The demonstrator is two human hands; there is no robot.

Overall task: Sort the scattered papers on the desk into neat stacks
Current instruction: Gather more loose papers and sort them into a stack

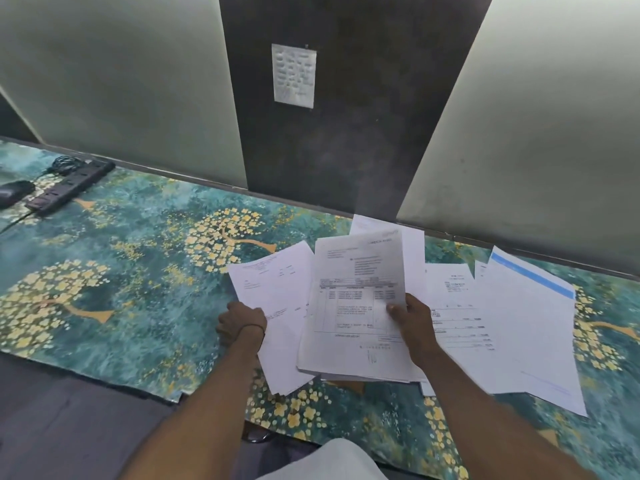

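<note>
My right hand (412, 320) grips a bundle of printed sheets (353, 306) by its right edge, thumb on top, lifted above the desk. A tabled invoice page is on top of that bundle. My left hand (242, 322) holds the left edge of a white sheet (277, 299) that lies tilted, partly under the bundle. To the right, a printed sheet (453, 306) and a sheet with a blue band (533, 323) lie loose and overlapping on the desk. One blank sheet (412, 251) pokes out behind the bundle.
The desk carries a teal cloth with yellow trees (138, 271). A black power strip (69, 185) and a dark mouse (14, 194) lie at the far left. Wall panels rise right behind the desk, with a note (294, 76) pinned on the dark one.
</note>
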